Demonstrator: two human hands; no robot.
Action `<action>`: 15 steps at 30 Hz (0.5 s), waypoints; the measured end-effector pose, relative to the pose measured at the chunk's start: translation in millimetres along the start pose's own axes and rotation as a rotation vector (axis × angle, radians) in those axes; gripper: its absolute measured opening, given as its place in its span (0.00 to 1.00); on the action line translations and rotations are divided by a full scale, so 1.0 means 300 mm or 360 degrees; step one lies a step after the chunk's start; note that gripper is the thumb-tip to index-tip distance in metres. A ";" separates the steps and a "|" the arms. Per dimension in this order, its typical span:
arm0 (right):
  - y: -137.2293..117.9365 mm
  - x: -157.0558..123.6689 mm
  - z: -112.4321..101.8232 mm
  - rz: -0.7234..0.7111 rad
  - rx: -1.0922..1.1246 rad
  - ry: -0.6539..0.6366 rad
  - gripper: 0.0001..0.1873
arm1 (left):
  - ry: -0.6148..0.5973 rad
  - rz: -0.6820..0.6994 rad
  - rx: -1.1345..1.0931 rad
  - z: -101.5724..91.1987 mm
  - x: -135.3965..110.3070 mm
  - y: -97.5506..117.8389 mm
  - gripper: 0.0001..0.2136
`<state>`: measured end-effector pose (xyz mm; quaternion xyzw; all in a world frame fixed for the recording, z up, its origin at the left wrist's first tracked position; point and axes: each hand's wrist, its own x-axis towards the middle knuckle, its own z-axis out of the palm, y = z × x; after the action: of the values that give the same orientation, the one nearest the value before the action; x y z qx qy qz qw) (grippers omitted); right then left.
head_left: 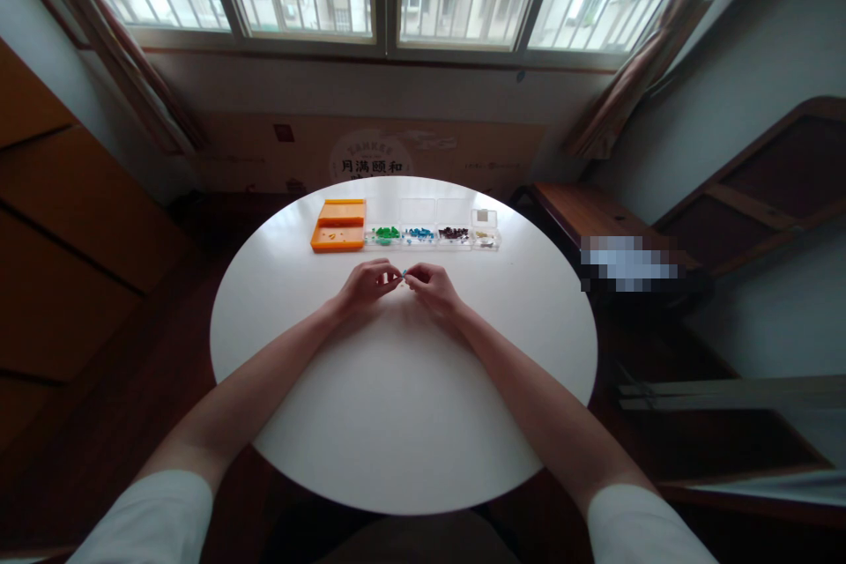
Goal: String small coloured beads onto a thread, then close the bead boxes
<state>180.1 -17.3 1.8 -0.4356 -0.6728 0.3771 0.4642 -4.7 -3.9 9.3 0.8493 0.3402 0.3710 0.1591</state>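
Where the two hands meet above the middle of the round white table, a tiny blue bead sits pinched between their fingertips. The left hand comes in from seven o'clock, its fingers curled and its thumb and forefinger closed toward the bead at its three o'clock side. The right hand comes in from five o'clock, fingers likewise bent, its tips meeting the bead at its nine o'clock side. Whether a thread runs between the hands is too fine to tell.

At twelve o'clock from the hands, well apart from them, a row of clear boxes lies across the far part of the table: one with green beads, one with blue beads, one with dark red beads, and a smaller box with pale bits. Touching the row's left end, at eleven o'clock from the hands, stands an orange tray.
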 end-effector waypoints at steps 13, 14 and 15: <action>0.001 0.000 -0.002 0.0014 0.0002 -0.0019 0.10 | 0.0015 -0.0009 -0.0002 0.002 0.000 -0.006 0.07; 0.001 0.000 -0.002 0.0015 0.0005 -0.0020 0.10 | 0.0015 -0.0007 0.0003 0.001 0.000 -0.005 0.07; 0.001 0.000 -0.002 0.0014 0.0007 -0.0022 0.10 | 0.0013 -0.0006 0.0008 0.001 0.000 -0.005 0.07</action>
<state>180.7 -17.1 1.6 -0.4349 -0.6732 0.3837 0.4587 -5.1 -2.8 8.5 0.8475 0.3432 0.3734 0.1564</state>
